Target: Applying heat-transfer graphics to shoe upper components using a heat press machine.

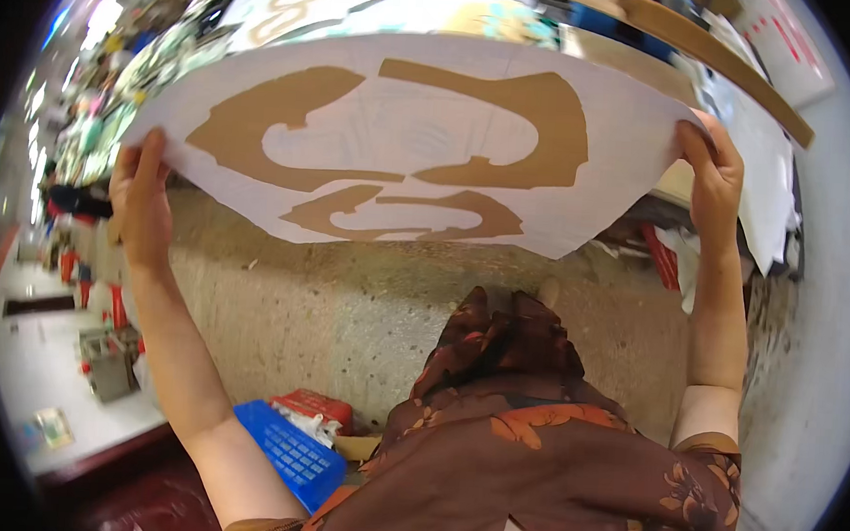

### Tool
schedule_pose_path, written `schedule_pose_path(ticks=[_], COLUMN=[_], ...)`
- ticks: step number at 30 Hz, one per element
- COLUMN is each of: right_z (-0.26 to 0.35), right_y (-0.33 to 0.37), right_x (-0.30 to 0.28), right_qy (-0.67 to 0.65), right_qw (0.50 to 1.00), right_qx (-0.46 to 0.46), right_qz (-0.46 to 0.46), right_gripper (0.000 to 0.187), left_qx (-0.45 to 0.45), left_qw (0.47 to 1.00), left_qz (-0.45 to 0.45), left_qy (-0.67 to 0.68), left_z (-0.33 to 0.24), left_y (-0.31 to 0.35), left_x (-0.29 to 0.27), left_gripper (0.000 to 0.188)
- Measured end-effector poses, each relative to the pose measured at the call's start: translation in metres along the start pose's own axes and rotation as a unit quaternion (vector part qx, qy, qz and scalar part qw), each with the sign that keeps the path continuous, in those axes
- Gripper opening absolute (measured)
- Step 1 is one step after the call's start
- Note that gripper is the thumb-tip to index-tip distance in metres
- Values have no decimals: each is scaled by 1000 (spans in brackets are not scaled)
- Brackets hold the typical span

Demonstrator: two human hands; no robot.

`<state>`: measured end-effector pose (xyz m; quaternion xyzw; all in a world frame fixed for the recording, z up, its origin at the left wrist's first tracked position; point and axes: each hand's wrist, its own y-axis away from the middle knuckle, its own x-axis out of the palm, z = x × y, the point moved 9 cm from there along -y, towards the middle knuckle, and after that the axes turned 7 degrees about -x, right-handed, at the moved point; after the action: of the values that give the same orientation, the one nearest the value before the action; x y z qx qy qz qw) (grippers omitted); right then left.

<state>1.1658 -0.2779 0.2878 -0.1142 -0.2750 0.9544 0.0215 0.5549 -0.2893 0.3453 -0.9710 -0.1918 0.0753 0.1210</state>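
Observation:
Stretched between my two hands is a wide white sheet [431, 150], held up above the floor. Curved brown pattern pieces [562, 128] lie on its face, larger ones above and smaller ones near the lower edge. My left hand [146, 179] pinches the sheet's left edge, thumb on top. At the opposite edge my right hand [714, 170] grips the corner with thumb and fingers closed. The fingers behind the sheet are partly hidden.
Beyond the sheet, a worktable carries more patterned sheets [289, 8] and a long brown strip [715, 55]. A blue plastic basket [290, 451] and a red container [317, 406] sit on the floor at lower left. A pale wall [816, 315] rises along the right.

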Motion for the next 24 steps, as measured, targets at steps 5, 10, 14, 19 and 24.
schedule_pose_path(ticks=[5, 10, 14, 19, 24], right_z=[-39, -67, -75, -122, -175], right_y=[-33, -57, -83, -58, 22], right_x=[108, 169, 236, 346, 503], right_qy=[-132, -155, -261, -111, -352], right_qw=[989, 981, 952, 906, 765], right_qx=[52, 84, 128, 308, 385], right_qz=[52, 84, 94, 269, 378], right_gripper=[19, 21, 30, 35, 23], left_qx=[-7, 13, 13, -2, -101], left_qw=[997, 979, 977, 975, 964], left_qz=[-77, -142, -208, -219, -184], left_qy=[-29, -144, -38, -30, -164], left_z=[-12, -34, -35, -115, -101], left_y=[23, 47, 83, 70, 21], left_x=[-85, -139, -231, -219, -228], left_gripper=[6, 8, 13, 29, 30])
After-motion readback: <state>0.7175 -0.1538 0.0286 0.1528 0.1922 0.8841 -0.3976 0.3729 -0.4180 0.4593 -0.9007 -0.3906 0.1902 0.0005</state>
